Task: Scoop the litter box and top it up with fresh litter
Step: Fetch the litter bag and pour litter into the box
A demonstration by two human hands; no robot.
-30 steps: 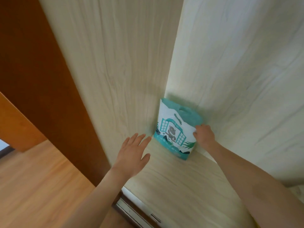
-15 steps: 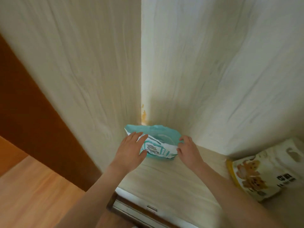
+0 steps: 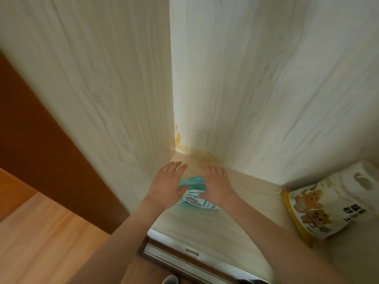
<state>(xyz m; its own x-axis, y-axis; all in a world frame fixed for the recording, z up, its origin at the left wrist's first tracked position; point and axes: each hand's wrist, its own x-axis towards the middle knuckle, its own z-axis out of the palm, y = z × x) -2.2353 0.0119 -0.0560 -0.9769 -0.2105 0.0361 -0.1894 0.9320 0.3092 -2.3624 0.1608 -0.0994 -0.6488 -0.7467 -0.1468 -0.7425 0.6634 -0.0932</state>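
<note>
Centre frame, low: teal-and-white litter bag [image 3: 192,193] lies flat on the pale cabinet floor [image 3: 205,228], near the back corner. Left hand [image 3: 167,186] and right hand [image 3: 216,184] both lie on it, fingers straight, palms down, gripping nothing. Lower right: yellow-and-white bag [image 3: 326,203] against the wall. Orange stain [image 3: 179,140] in the corner.

A home: pale wood-grain closet [image 3: 266,99] (sliding-door track [image 3: 191,253] below), wooden floor [image 3: 51,238], pet-supply bag [image 3: 320,203]
</note>
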